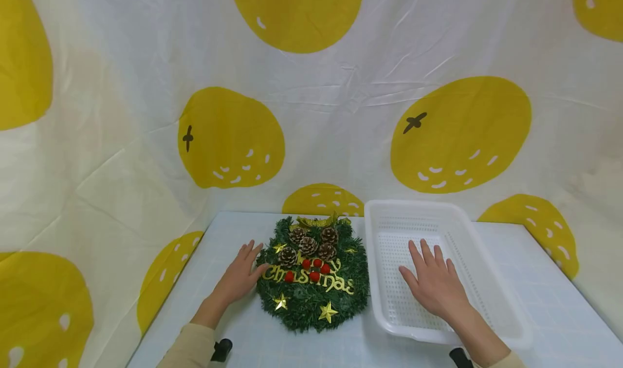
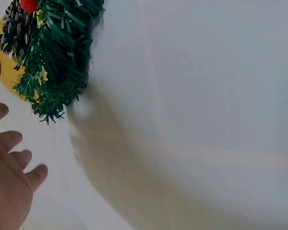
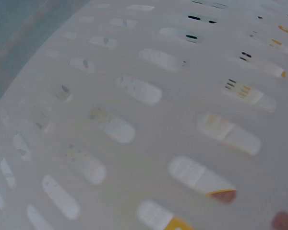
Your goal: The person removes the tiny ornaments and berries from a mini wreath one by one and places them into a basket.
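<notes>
A round green Christmas wreath [image 1: 311, 303] lies on the table, with pinecones [image 1: 308, 245], red berries, gold stars and gold "Merry Christmas" lettering. My left hand [image 1: 239, 276] is at its left edge, fingers spread, thumb pointing towards the lettering; whether it touches is unclear. In the left wrist view the hand [image 2: 9, 179] appears beside the green tinsel [image 2: 62, 52]. To the right stands a white perforated plastic basket [image 1: 489, 265]. Over its inside my right hand [image 1: 435, 284] reaches with straight, spread fingers, holding nothing. Slotted plastic [image 3: 149, 124] fills the right wrist view.
A pale checked cloth covers the table [image 1: 233, 330]. Behind and to the left hangs a white curtain [image 1: 331, 124] printed with large yellow fruit. The basket stands close to the wreath's right side. Dark wrist straps [image 1: 222, 350] show below both hands.
</notes>
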### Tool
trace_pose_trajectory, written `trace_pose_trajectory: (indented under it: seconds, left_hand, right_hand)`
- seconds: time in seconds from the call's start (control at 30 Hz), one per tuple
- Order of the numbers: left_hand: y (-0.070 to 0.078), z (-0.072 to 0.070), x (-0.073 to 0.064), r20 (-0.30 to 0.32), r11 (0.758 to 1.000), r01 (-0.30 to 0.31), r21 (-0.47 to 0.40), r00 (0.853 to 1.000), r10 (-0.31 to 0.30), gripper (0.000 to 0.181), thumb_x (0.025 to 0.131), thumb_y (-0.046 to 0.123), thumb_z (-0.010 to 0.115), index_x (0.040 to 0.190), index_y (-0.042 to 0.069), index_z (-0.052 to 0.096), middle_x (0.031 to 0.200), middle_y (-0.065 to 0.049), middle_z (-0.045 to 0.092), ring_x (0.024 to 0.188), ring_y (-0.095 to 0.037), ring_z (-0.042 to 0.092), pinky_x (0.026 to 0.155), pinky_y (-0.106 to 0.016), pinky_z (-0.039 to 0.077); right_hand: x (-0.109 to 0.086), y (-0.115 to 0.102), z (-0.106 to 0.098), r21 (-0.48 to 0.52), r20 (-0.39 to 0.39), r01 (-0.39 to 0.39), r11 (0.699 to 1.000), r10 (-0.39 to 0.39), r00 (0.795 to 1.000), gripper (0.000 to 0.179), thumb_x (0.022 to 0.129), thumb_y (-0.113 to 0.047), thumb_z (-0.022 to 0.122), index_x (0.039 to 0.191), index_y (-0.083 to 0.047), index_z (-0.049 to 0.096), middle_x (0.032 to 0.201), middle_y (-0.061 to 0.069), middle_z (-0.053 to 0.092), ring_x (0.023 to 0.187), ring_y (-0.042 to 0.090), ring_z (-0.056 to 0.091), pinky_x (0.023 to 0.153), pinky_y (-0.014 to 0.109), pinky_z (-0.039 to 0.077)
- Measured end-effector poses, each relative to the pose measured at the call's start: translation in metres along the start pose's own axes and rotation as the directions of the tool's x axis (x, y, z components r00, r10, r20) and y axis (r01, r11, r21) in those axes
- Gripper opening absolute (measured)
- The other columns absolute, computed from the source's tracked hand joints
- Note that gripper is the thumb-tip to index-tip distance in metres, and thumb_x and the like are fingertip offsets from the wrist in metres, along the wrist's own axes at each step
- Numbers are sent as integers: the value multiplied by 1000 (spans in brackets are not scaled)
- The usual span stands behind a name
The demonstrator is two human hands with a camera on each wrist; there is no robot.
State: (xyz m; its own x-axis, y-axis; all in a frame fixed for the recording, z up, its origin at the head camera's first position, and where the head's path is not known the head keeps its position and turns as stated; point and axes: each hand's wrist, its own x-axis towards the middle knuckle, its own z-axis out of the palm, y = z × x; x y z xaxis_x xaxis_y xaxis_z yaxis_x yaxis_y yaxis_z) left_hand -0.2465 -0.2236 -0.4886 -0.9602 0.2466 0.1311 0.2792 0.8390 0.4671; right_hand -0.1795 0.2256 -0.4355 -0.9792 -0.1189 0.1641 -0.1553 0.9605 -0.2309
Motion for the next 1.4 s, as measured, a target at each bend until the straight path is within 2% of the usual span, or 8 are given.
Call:
trace_pose_trajectory:
  seconds: [0.33, 0.57, 0.73, 0.93, 1.07, 1.23, 1.33, 1.4]
  left_hand:
    - [-10, 0, 1, -23, 978, -59, -200, 998, 55, 61, 92, 33, 68, 140, 2, 49, 144, -20, 45, 132, -40, 42, 103, -58, 38]
    - [-17, 5, -2, -37, 972, -98, -212, 995, 93, 50, 86, 32, 75, 127, 6, 61, 124, -10, 53, 114, -31, 54, 94, -50, 48]
    - [-16, 6, -1, -13, 967, -144, -208, 989, 145, 43, 88, 33, 73, 121, 6, 64, 119, -8, 57, 109, -30, 57, 92, -49, 50]
    - [-19, 5, -3, 57, 972, -174, -155, 981, 184, 53, 89, 36, 71, 127, 1, 61, 130, -17, 55, 119, -38, 54, 94, -53, 48]
    - [-21, 4, -3, 86, 973, -183, -144, 977, 196, 58, 89, 41, 70, 130, 0, 60, 134, -17, 52, 123, -39, 50, 97, -56, 44]
    - [-22, 7, -4, 74, 968, -194, -158, 975, 208, 50, 91, 38, 68, 127, 3, 62, 127, -12, 52, 112, -31, 55, 89, -47, 50]
    - [-21, 8, -3, 60, 967, -175, -185, 980, 188, 43, 93, 34, 66, 125, 5, 64, 122, -9, 52, 105, -25, 56, 83, -40, 51]
    - [-21, 8, -4, 56, 965, -155, -212, 984, 171, 39, 95, 31, 64, 124, 5, 65, 121, -9, 52, 104, -25, 56, 82, -41, 50]
  right_hand:
    - [-7, -3, -5, 42, 11, 4, 999, -5, 1000, 72, 101, -48, 44, 152, 0, 28, 153, 32, 25, 138, 56, 17, 106, 72, 15]
    - [-13, -6, -9, 55, -2, 29, 998, -29, 1000, 72, 102, -50, 40, 152, 0, 29, 152, 31, 27, 137, 57, 18, 105, 72, 16]
    - [-16, -9, -10, 53, -15, 48, 997, -47, 999, 71, 102, -49, 40, 151, 0, 30, 151, 31, 29, 137, 56, 21, 104, 72, 18]
    - [-18, -13, -10, 65, -18, 60, 996, -59, 998, 70, 102, -50, 40, 151, 0, 31, 152, 29, 29, 137, 55, 21, 105, 71, 18]
    - [-19, -19, -10, 80, -14, 66, 995, -65, 998, 71, 101, -51, 40, 151, -1, 32, 153, 27, 29, 138, 53, 22, 106, 70, 19]
    - [-23, -28, -11, 118, -9, 82, 990, -81, 997, 70, 102, -50, 39, 151, -1, 32, 153, 26, 30, 139, 50, 24, 106, 69, 22]
    - [-26, -33, -13, 153, -12, 96, 984, -95, 995, 69, 103, -48, 40, 151, -1, 32, 153, 26, 31, 139, 50, 25, 106, 69, 23]
    - [-27, -36, -13, 175, -15, 103, 979, -102, 995, 67, 103, -47, 40, 151, -1, 32, 153, 25, 31, 139, 49, 25, 106, 68, 23]
